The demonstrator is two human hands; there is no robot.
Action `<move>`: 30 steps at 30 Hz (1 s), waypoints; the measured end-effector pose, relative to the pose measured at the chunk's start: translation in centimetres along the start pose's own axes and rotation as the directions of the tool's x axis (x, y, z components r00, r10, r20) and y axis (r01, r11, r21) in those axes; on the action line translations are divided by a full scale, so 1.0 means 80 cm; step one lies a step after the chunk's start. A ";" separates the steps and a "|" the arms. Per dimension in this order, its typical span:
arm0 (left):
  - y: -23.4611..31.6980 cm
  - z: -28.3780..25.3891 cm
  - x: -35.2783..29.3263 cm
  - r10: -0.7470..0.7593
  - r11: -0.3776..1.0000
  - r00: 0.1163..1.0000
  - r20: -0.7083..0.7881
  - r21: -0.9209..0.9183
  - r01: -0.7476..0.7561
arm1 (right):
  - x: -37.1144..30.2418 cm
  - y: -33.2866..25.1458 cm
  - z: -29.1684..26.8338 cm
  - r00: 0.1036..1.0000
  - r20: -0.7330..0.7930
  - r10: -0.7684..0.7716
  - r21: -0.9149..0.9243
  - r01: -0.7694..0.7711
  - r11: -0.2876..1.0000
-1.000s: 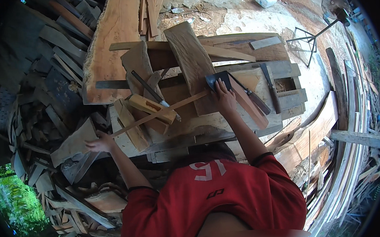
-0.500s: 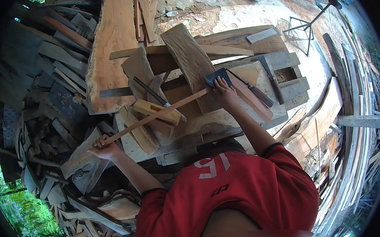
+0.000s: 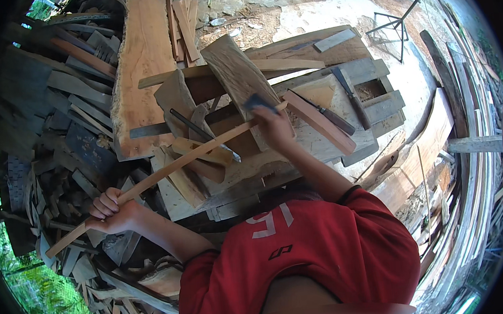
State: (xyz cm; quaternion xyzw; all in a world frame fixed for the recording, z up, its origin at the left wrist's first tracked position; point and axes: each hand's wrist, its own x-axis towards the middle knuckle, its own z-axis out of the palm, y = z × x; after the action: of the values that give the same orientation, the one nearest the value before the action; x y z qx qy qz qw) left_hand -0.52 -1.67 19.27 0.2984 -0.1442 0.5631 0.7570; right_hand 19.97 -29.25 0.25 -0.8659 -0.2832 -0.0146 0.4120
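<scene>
My left hand (image 3: 112,212) is closed round a long, thin wooden strip (image 3: 193,156) near its lower left end. The strip slants up to the right across the bench, its far end resting over a broad tilted plank (image 3: 235,70). My right hand (image 3: 274,126) is slightly blurred near that far end, its fingers on a dark sheet (image 3: 257,102) that looks like sandpaper. Whether the sheet wraps the strip, I cannot tell. Just right of this hand lies a reddish wooden block (image 3: 319,123). A dark rod-like tool (image 3: 197,127) lies close to the strip's middle.
On the bench's right are a flat-bladed tool (image 3: 352,98) with a wooden handle and a second wooden handle (image 3: 337,120). A wide slab (image 3: 143,65) stands beyond on the left. Scrap wood (image 3: 86,133) crowds the left side; a black metal stand (image 3: 400,24) is at the far right.
My left hand has moved left and toward me, with the strip. My right hand and the dark sheet have shifted left, off the reddish block, to the strip's far end.
</scene>
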 end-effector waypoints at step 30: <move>0.002 0.117 -0.027 -0.013 0.992 0.903 0.430 -0.106 0.064 | 0.027 -0.051 -0.062 0.921 0.081 -0.381 0.362 0.329 0.872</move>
State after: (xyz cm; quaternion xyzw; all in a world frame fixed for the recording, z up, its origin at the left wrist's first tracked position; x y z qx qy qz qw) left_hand -0.30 -9.08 25.44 0.3726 -0.3340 0.4592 0.7340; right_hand 20.76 -29.80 6.97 -0.7129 -0.4661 0.0240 0.5234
